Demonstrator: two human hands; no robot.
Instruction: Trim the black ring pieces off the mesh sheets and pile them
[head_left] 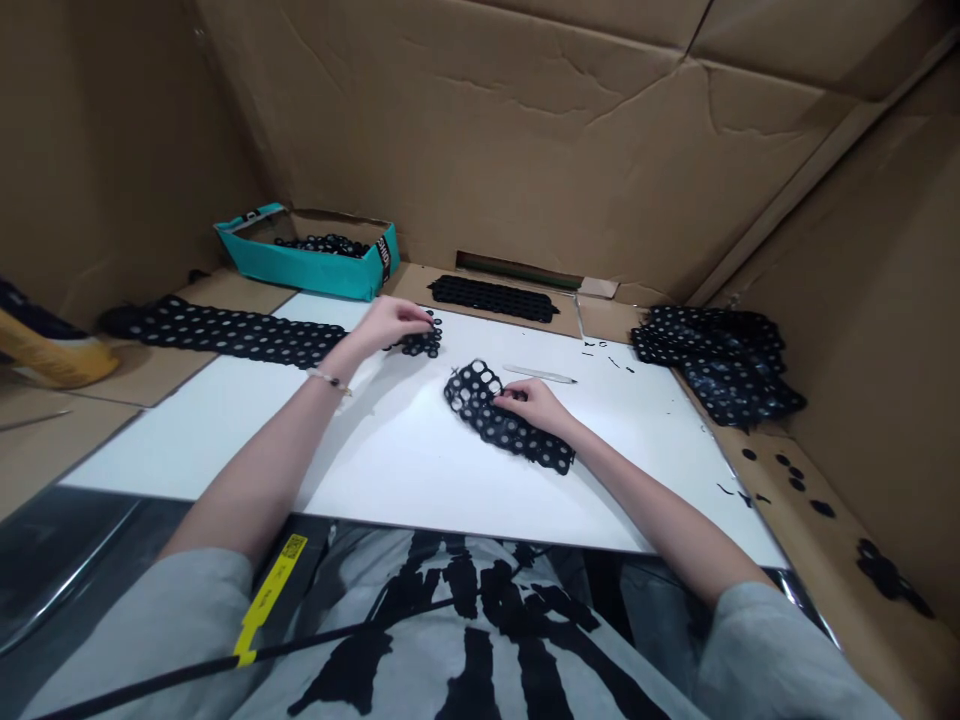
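My right hand (536,402) is closed in a pinch on the edge of a black perforated sheet (506,430), whose round holes show the white board (390,450) beneath. That sheet lies slightly bent in front of me. Farther back, the fingers of my left hand (391,322) pinch together at the right end of a long black perforated strip (255,332). Part of the strip is hidden behind my left hand and wrist. Just beyond my right hand lies a thin pale pen-like tool (540,374) with a dark tip.
A teal box (315,268) with black perforated pieces stands at the back left. Another black strip (491,298) lies at the back. A crumpled black pile (720,360) sits right, with black discs (796,484) nearby. A yellow object (67,350) stands left. Cardboard walls (525,130) enclose the area.
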